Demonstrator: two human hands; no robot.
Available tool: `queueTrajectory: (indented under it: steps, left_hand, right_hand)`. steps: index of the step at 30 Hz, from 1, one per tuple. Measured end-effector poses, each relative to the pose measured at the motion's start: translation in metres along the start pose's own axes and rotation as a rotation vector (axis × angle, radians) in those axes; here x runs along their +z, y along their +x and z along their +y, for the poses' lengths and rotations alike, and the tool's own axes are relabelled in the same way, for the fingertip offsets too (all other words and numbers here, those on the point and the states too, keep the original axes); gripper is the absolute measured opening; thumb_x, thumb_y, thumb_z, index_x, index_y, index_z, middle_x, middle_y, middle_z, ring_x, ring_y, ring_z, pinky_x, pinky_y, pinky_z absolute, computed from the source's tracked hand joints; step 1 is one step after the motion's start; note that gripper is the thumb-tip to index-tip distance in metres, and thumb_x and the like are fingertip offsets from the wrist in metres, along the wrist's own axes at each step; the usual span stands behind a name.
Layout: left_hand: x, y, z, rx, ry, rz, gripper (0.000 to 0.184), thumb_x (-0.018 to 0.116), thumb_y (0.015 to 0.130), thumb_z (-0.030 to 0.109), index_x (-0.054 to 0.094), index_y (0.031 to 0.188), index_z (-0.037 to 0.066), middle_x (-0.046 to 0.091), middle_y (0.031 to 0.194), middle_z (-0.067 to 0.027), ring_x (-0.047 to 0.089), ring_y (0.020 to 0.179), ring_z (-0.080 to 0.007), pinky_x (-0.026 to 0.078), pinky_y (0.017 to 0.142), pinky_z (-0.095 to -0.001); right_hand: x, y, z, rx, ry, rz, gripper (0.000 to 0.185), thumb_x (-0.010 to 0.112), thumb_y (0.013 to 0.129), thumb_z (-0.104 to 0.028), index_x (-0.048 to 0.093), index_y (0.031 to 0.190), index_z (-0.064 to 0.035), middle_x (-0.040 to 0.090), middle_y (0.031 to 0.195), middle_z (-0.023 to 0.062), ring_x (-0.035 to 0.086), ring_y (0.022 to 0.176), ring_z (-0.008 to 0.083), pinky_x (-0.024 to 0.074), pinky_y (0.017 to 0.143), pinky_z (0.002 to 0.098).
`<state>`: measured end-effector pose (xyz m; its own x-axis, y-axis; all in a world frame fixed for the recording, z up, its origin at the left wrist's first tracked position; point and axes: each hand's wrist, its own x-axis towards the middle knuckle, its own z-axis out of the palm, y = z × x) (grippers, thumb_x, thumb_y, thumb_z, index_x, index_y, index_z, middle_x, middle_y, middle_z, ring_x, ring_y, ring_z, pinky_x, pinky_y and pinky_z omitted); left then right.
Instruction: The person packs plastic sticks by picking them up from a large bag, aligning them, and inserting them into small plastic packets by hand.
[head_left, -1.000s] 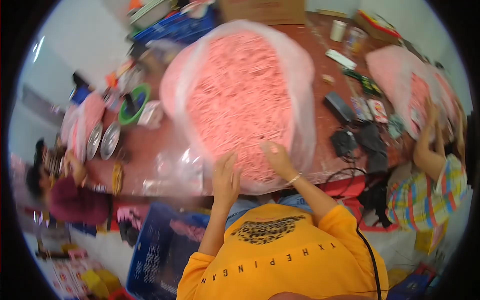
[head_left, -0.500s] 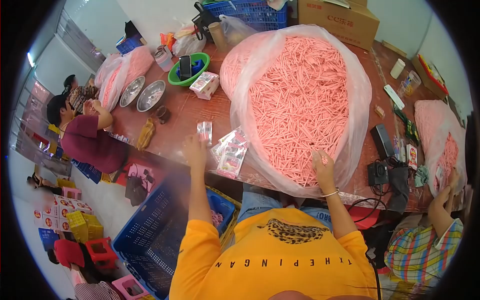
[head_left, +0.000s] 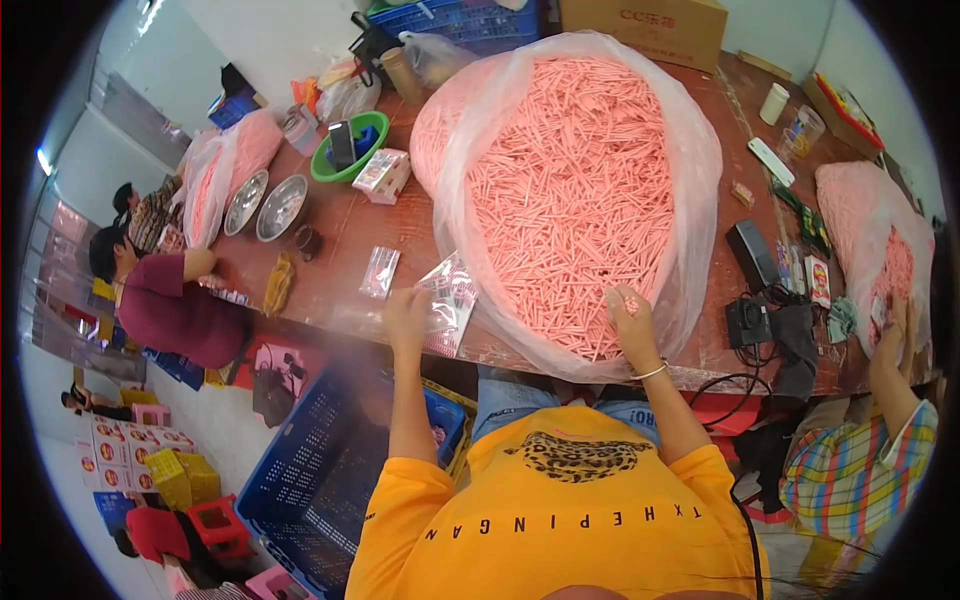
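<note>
My right hand is closed around a small bundle of pink sticks, their ends showing at its fingers. It rests at the near edge of a large open plastic bag heaped with thin pink sticks. My left hand has its fingers closed at the left edge of a clear plastic packet with red-and-white print, near the table's front edge; the fingertips are partly hidden. Just beyond that hand, a separate small packet lies flat on the table.
A blue crate stands below the table at left. Beyond lie a green basin, a printed box and metal bowls. A black device with cables sits at right. Co-workers are on both sides.
My left hand has moved from beside the small packet to the pile of packets on its right. The small packet lies apart on the table. My right hand still holds pink sticks.
</note>
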<state>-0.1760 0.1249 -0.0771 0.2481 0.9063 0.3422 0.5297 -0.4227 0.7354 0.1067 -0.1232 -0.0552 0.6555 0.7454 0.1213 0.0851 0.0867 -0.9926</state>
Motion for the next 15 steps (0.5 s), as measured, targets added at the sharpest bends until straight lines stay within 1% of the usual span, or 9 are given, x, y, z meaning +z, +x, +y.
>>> queueTrajectory:
  steps: [1,4,6,7,8,10,12,13,15]
  left_hand:
    - [-0.003,0.001,0.009,0.003,0.036,-0.019,0.015,0.070,0.084,0.009,0.071,0.092,-0.003,0.070,0.084,-0.0101,0.064,0.078,-0.0178,0.051,0.073,-0.0336]
    - [-0.012,0.007,0.038,0.431,0.142,0.159,0.013,0.068,0.084,0.007,0.072,0.093,-0.002,0.070,0.090,-0.0109,0.063,0.088,-0.0244,0.049,0.082,-0.0359]
    - [-0.017,0.003,0.082,0.332,0.042,0.070,0.011,0.066,0.085,0.004,0.072,0.092,-0.001,0.070,0.094,-0.0108,0.062,0.091,-0.0265,0.047,0.084,-0.0365]
    - [-0.020,0.001,0.109,0.277,-0.004,0.009,0.010,0.065,0.085,0.003,0.072,0.091,0.000,0.070,0.096,-0.0107,0.061,0.091,-0.0265,0.046,0.085,-0.0367]
    - [-0.011,-0.002,0.126,0.384,-0.045,-0.064,0.010,0.065,0.085,0.003,0.072,0.092,0.000,0.070,0.095,-0.0104,0.061,0.089,-0.0266,0.046,0.084,-0.0369]
    - [0.014,-0.009,0.157,0.592,-0.123,-0.193,0.011,0.065,0.085,0.002,0.071,0.093,0.000,0.069,0.093,-0.0098,0.062,0.085,-0.0268,0.048,0.081,-0.0372]
    - [0.051,-0.029,0.180,0.543,-0.246,-0.372,0.010,0.065,0.086,0.002,0.070,0.095,-0.001,0.065,0.083,-0.0062,0.062,0.078,-0.0198,0.049,0.071,-0.0328]
    - [0.064,-0.037,0.185,0.402,-0.391,-0.439,0.008,0.064,0.088,0.002,0.069,0.094,-0.001,0.064,0.083,-0.0051,0.061,0.077,-0.0172,0.049,0.068,-0.0305]
    - [0.087,-0.047,0.190,0.106,-0.674,-0.583,0.005,0.063,0.090,0.001,0.067,0.091,-0.001,0.061,0.082,-0.0029,0.060,0.074,-0.0121,0.050,0.063,-0.0259]
  right_hand:
    - [0.001,-0.001,-0.002,0.032,-0.001,-0.007,0.024,0.059,0.098,-0.018,0.058,0.084,0.0014,0.046,0.072,-0.0036,0.040,0.069,0.0055,0.0380,0.063,0.0235]
    - [0.000,-0.001,-0.012,0.152,0.062,-0.010,0.021,0.059,0.098,-0.018,0.059,0.089,0.0010,0.051,0.076,-0.0030,0.044,0.070,0.0054,0.0409,0.064,0.0229]
    - [-0.001,0.005,-0.015,0.264,0.211,-0.010,0.020,0.059,0.098,-0.019,0.060,0.094,0.0004,0.056,0.079,-0.0025,0.047,0.070,0.0060,0.0433,0.066,0.0224]
    - [-0.004,0.008,-0.020,0.157,0.167,-0.074,0.020,0.061,0.097,-0.019,0.060,0.098,0.0005,0.059,0.082,-0.0014,0.049,0.071,0.0073,0.0451,0.067,0.0232]
    - [-0.008,0.011,-0.025,0.048,0.130,-0.131,0.021,0.062,0.096,-0.020,0.061,0.101,0.0006,0.062,0.085,-0.0003,0.052,0.071,0.0086,0.0469,0.068,0.0239]
    - [0.002,0.015,-0.067,-0.033,0.086,-0.208,0.022,0.064,0.094,-0.020,0.061,0.102,0.0009,0.064,0.083,0.0027,0.053,0.071,0.0097,0.0474,0.069,0.0255]
    - [-0.002,0.022,-0.070,-0.071,-0.170,-0.341,0.023,0.065,0.093,-0.020,0.062,0.102,0.0012,0.063,0.080,0.0063,0.052,0.072,0.0100,0.0470,0.069,0.0273]
    - [-0.005,0.024,-0.070,-0.089,-0.299,-0.401,0.024,0.065,0.092,-0.020,0.062,0.102,0.0013,0.063,0.078,0.0081,0.052,0.073,0.0101,0.0467,0.069,0.0282]
    - [-0.015,0.018,-0.064,-0.083,-0.258,-0.316,0.024,0.066,0.091,-0.020,0.063,0.101,0.0007,0.060,0.075,0.0101,0.051,0.073,0.0101,0.0463,0.069,0.0290]
